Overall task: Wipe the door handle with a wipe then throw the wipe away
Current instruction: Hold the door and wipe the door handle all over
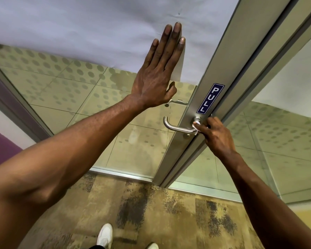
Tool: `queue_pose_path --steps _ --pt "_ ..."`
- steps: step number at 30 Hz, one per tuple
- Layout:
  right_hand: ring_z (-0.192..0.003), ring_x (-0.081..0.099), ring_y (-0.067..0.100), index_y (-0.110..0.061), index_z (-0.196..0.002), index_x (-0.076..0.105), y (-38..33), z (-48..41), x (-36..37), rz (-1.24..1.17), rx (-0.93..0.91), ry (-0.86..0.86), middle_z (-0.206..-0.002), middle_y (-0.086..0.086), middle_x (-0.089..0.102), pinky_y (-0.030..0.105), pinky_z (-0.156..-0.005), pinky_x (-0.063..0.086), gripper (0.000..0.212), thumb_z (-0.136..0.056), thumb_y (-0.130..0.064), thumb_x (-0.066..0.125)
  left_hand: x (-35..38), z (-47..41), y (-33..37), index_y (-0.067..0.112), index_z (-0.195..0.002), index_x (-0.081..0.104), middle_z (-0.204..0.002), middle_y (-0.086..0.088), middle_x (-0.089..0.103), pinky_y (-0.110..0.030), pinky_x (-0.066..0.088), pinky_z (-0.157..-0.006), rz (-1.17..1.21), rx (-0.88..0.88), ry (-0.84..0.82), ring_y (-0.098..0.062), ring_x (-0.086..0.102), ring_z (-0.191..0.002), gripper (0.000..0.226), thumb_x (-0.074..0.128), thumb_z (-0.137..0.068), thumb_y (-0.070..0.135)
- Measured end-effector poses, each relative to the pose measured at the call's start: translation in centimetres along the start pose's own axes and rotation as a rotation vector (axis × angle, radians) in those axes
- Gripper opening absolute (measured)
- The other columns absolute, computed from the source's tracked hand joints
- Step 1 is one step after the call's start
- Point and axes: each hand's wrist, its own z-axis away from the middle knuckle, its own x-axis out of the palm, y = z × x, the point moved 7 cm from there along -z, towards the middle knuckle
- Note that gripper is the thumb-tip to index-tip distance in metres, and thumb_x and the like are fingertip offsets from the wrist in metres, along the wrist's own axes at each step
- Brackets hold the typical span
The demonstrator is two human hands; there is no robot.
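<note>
From the head view my left hand (156,76) lies flat, fingers spread, on the glass door (101,83). My right hand (215,135) pinches the white wipe (195,127) against the lever door handle (178,128) — at its base, just below the PULL sign (210,98).

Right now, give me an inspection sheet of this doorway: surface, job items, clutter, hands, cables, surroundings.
Surface: glass door with dotted film and white paper sheet over the upper part; metal door frame.
Job's things: steel door handle; white wipe pressed at its pivot end.
Clutter: nothing seen.
Hands: left hand flat on the door, open; right hand with its grip shut on the wipe.
Cables: nothing seen.
Surroundings: blue PULL sign; patterned carpet; white shoes.
</note>
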Motion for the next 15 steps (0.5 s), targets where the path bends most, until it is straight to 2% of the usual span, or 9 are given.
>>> queue_pose_path --steps 5,11,15 --pt "-0.088 0.061 0.034 -0.02 -0.128 0.074 0.1 -0.7 0.0 0.041 -0.058 -0.017 -0.097 0.012 0.063 0.037 -0.056 0.053 0.049 -0.085 0.004 0.079 0.3 0.0 0.2 -0.005 -0.173 0.028 -0.179 -0.037 0.023 -0.063 0.018 -0.141 -0.009 -0.016 -0.002 -0.054 0.022 -0.169 0.11 0.071 -0.077 0.027" --pt "-0.08 0.061 0.036 -0.013 -0.13 0.072 -0.5 0.2 0.3 -0.008 -0.031 0.018 -0.093 0.015 0.061 0.038 -0.055 0.053 0.05 -0.084 0.005 0.08 -0.1 0.1 0.0 -0.005 -0.173 0.027 -0.18 -0.036 0.022 -0.062 0.02 -0.141 -0.019 -0.006 -0.011 -0.053 0.021 -0.17 0.109 0.068 -0.079 0.031" --pt "-0.081 0.06 0.031 -0.017 -0.133 0.069 -1.0 1.2 0.6 -0.02 0.011 -0.007 -0.097 0.012 0.059 0.039 -0.058 0.055 0.04 -0.094 -0.014 0.078 -0.1 0.1 -0.1 -0.004 -0.174 0.026 -0.181 -0.035 0.021 -0.06 0.019 -0.141 -0.024 0.007 -0.023 -0.052 0.019 -0.171 0.111 0.069 -0.078 0.033"
